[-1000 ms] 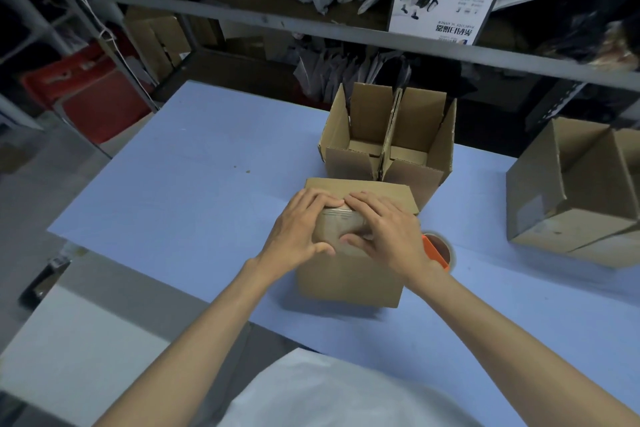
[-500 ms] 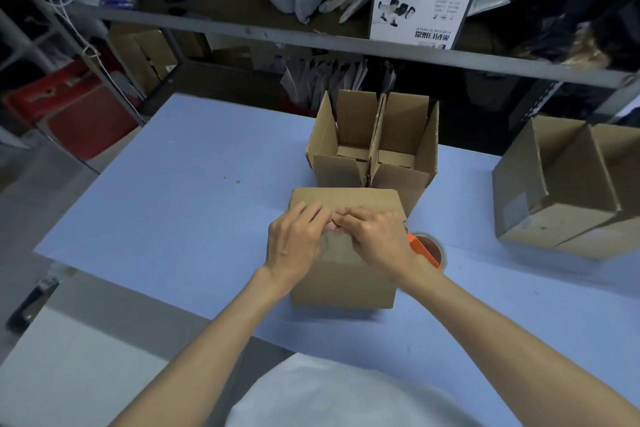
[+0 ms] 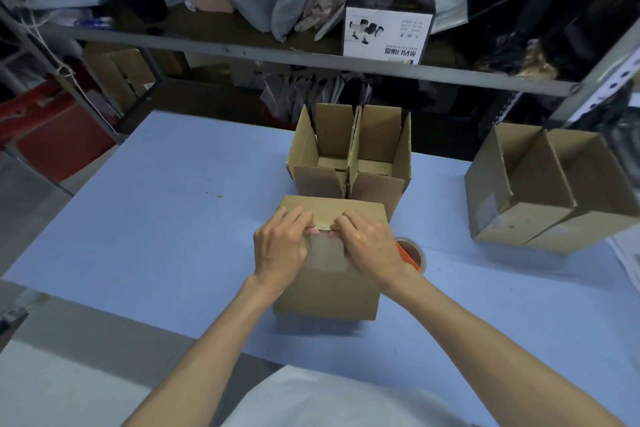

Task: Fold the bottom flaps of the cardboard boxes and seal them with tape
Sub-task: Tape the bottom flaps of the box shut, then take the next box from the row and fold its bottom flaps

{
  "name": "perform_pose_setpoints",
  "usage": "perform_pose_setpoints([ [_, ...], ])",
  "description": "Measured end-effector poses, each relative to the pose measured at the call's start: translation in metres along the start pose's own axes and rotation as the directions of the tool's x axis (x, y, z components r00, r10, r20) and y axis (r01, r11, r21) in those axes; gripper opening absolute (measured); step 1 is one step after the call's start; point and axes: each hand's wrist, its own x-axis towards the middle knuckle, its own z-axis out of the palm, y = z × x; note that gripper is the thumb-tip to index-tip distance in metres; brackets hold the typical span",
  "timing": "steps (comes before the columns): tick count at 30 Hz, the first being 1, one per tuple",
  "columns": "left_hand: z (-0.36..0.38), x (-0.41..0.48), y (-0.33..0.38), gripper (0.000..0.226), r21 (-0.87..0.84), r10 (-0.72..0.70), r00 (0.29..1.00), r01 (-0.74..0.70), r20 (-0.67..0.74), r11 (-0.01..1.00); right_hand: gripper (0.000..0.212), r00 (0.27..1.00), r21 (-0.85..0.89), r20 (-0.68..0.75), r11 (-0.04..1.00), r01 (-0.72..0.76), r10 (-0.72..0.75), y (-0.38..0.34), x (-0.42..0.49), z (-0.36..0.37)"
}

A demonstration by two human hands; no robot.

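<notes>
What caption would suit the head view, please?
Left hand and right hand pinch tape strip atop the closed box on blue table.

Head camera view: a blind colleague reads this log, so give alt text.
The left hand and right hand pinch a tape strip on top of a closed cardboard box on a blue table. Open boxes stand behind it; an orange tape roll lies beside the right wrist.

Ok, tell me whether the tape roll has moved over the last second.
No. The tape roll still lies on the table just right of the near box, in the same spot beside it; only the camera has shifted.
</notes>
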Motion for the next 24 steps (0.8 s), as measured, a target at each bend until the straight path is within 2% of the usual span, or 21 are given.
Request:
perform_pose_setpoints([
  [3, -0.011, 0.015, 0.002, 0.022, -0.096, -0.048, 0.999, 0.049, 0.012, 0.994, 0.016, 0.999, 0.049, -0.039, 0.999, -0.003, 0.005, 0.001, 0.007, -0.021],
  [5, -0.019, 0.036, 0.006, 0.015, -0.221, -0.046, 0.998, 0.052, 0.030, 0.974, 0.031, 0.983, 0.104, -0.106, 0.985, -0.139, 0.150, 0.012, 0.009, -0.047],
  [7, -0.026, 0.061, 0.012, 0.011, -0.372, -0.055, 0.997, 0.072, 0.056, 0.925, 0.045, 0.888, 0.243, -0.194, 0.898, -0.368, 0.416, 0.032, 0.008, -0.079],
  [8, -0.027, 0.074, 0.016, 0.013, -0.453, -0.072, 0.995, 0.096, 0.070, 0.887, 0.048, 0.825, 0.341, -0.182, 0.821, -0.458, 0.536, 0.044, 0.005, -0.095],
  [10, -0.025, 0.099, 0.028, 0.019, -0.602, -0.118, 0.984, 0.177, 0.137, 0.779, 0.046, 0.741, 0.468, -0.079, 0.681, -0.563, 0.667, 0.074, -0.009, -0.118],
  [11, -0.023, 0.109, 0.037, 0.022, -0.662, -0.134, 0.976, 0.216, 0.174, 0.718, 0.048, 0.727, 0.519, 0.010, 0.618, -0.591, 0.687, 0.085, -0.018, -0.128],
  [13, -0.015, 0.124, 0.058, 0.029, -0.753, -0.163, 0.962, 0.274, 0.220, 0.598, 0.073, 0.752, 0.597, 0.136, 0.552, -0.582, 0.646, 0.095, -0.035, -0.142],
  [15, -0.008, 0.133, 0.084, 0.032, -0.795, -0.185, 0.955, 0.296, 0.232, 0.529, 0.088, 0.789, 0.627, 0.098, 0.578, -0.523, 0.607, 0.101, -0.050, -0.151],
  [16, -0.004, 0.135, 0.097, 0.029, -0.799, -0.192, 0.956, 0.292, 0.223, 0.525, 0.088, 0.786, 0.631, 0.049, 0.591, -0.503, 0.617, 0.103, -0.055, -0.155],
  [18, 0.003, 0.138, 0.120, 0.019, -0.744, -0.193, 0.962, 0.273, 0.195, 0.610, 0.085, 0.740, 0.615, -0.051, 0.605, -0.506, 0.671, 0.112, -0.063, -0.161],
  [20, 0.002, 0.136, 0.143, 0.031, -0.662, -0.188, 0.961, 0.276, 0.204, 0.697, 0.085, 0.684, 0.589, -0.097, 0.596, -0.546, 0.723, 0.121, -0.067, -0.167],
  [22, -0.002, 0.130, 0.166, 0.035, -0.689, -0.125, 0.945, 0.307, 0.302, 0.657, 0.085, 0.649, 0.557, -0.098, 0.582, -0.592, 0.754, 0.132, -0.069, -0.169],
  [24, -0.004, 0.125, 0.187, 0.049, -0.690, -0.026, 0.890, 0.372, 0.456, 0.622, 0.085, 0.620, 0.501, -0.105, 0.580, -0.642, 0.777, 0.144, -0.067, -0.166],
])
